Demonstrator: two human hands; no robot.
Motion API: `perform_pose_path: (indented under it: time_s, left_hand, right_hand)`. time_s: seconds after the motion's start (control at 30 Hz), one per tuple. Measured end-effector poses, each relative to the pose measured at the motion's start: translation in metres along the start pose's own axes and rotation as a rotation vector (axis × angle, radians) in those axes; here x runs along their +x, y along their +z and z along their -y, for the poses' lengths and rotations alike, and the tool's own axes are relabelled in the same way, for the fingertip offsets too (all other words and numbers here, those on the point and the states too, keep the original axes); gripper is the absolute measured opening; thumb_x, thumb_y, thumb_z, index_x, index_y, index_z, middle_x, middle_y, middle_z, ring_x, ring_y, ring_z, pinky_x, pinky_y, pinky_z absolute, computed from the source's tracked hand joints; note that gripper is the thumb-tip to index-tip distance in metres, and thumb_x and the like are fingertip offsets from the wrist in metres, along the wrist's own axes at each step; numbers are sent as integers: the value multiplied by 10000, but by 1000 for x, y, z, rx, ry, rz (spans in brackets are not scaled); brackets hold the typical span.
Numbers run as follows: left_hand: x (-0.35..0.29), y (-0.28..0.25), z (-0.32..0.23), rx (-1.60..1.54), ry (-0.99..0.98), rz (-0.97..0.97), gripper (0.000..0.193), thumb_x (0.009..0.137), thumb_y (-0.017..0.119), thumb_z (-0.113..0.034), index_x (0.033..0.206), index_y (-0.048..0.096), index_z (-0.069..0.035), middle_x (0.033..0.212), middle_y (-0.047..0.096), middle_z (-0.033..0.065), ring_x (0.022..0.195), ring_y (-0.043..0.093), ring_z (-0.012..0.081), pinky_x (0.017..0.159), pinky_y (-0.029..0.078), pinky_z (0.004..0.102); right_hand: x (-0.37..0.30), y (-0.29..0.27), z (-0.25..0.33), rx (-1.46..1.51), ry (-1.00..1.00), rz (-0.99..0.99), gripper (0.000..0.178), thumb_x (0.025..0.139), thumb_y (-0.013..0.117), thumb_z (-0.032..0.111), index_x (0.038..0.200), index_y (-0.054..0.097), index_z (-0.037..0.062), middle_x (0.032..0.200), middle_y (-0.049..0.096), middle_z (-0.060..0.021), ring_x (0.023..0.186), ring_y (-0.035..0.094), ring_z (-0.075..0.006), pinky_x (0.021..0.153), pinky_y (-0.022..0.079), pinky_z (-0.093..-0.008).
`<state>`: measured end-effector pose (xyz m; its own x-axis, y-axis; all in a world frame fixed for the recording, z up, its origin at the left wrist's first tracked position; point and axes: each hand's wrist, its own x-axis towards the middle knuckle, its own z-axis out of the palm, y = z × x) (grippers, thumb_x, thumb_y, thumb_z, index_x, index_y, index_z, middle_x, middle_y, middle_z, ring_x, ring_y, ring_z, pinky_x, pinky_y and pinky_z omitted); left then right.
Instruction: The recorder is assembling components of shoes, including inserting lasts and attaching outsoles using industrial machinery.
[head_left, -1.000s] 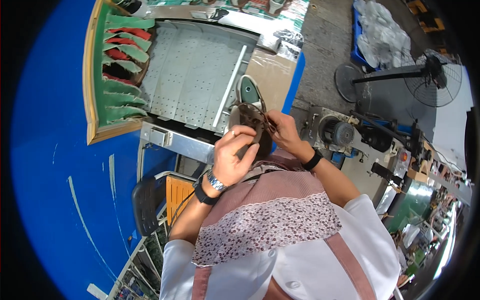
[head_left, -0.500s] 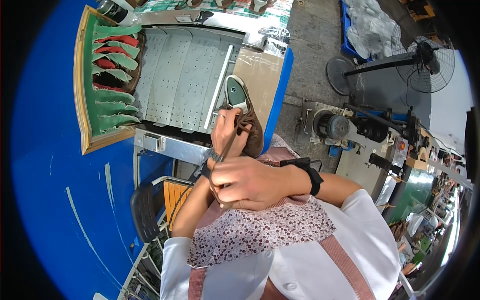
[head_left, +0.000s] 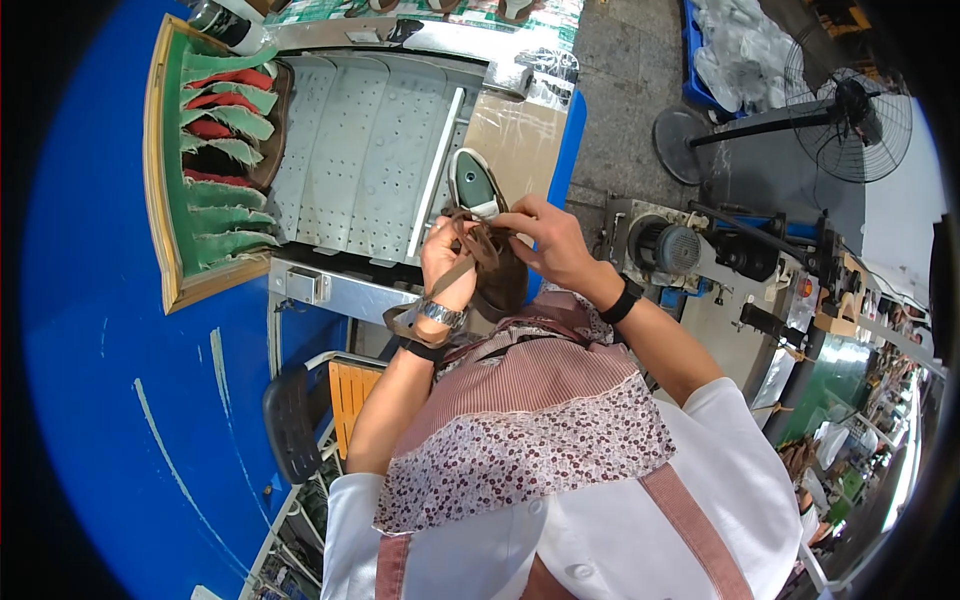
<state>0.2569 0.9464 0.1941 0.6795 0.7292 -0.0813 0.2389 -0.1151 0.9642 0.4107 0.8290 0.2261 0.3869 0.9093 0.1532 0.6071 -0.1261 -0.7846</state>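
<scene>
A brown lace-up shoe with a green last inside its opening points toward me at the near edge of the workbench. Brown shoelace loops stand over its front. My left hand is closed at the shoe's left side, pinching the lace, and one long lace end hangs down over my wrist. From the right, my right hand reaches in with thumb and fingers closed on the lace near the tongue. The fingertips of both hands partly cover the lacing.
Left of the shoe runs a grey slatted conveyor with a white rail. Green and red cloth strips hang in a wooden frame. A floor fan and a machine with a motor stand at the right. A chair is near my left arm.
My right hand has moved from low in front of my apron, where it pulled a lace end, up to the shoe. The lace now forms loops between both hands.
</scene>
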Motion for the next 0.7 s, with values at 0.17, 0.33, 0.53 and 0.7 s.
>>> perform_pose_path:
  time_s: [0.17,0.33,0.53,0.7]
  left_hand:
    - [-4,-8,-11,-238,-279,35,128,987,600,-64,1025,709,-8,936,647,60,851,629,172,770,503,303]
    - [-20,-2,-21,-241,-106,-19,192,953,628,-42,1140,669,-21,955,636,47,855,610,148,747,499,291]
    - [-6,-8,-19,288,46,112,274,793,719,-23,1066,693,-13,990,672,171,950,650,345,832,523,398]
    - [-5,-10,-26,169,132,158,198,793,760,-84,990,757,-65,935,702,143,908,657,363,809,528,427]
  right_hand:
    - [-3,19,-7,-32,-45,-64,278,778,716,20,1045,723,96,918,636,-104,800,658,-317,679,525,-388]
    - [3,11,-19,299,271,58,158,847,753,100,980,705,30,852,576,-57,745,599,-194,672,485,-321]
    - [6,6,-17,705,431,228,222,882,775,199,898,682,-2,868,525,-42,803,534,-128,704,448,-297]
    - [5,-12,-12,141,119,318,255,732,782,247,802,663,33,857,555,-118,815,598,-288,697,478,-394]
